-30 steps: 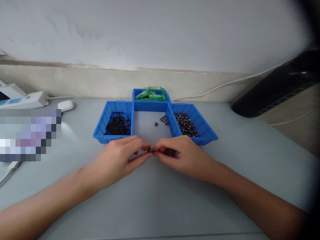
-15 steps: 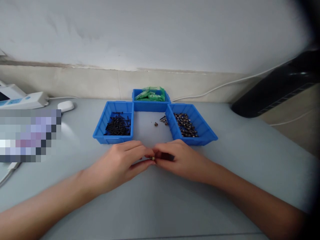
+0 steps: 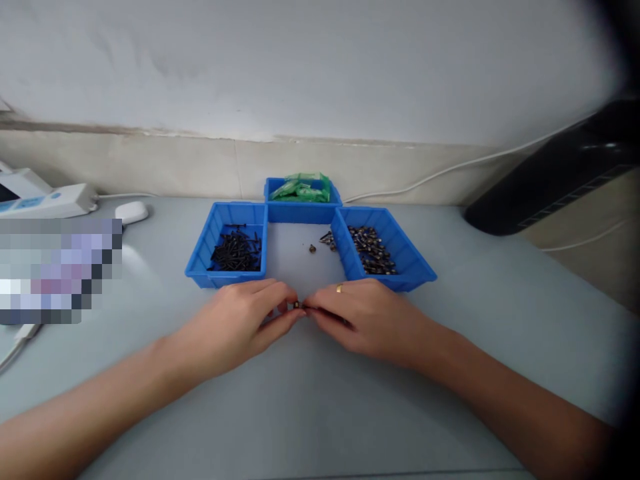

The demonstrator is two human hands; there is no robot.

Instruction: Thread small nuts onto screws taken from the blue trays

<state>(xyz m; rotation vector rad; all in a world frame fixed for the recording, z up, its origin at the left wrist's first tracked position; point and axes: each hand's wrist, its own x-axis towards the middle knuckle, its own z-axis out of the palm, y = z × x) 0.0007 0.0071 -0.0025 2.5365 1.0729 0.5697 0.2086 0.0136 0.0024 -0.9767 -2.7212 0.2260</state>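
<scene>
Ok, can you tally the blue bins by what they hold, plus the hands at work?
Bin with black screws: 1
Bin with brownish metal parts: 1
Bin with green plastic packaging: 1
Hands, left hand and right hand: 2
Total: 5

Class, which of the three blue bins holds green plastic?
The back bin, nearest the wall, holds the green plastic; the left bin holds black screws and the right bin brownish metal pieces.
</scene>
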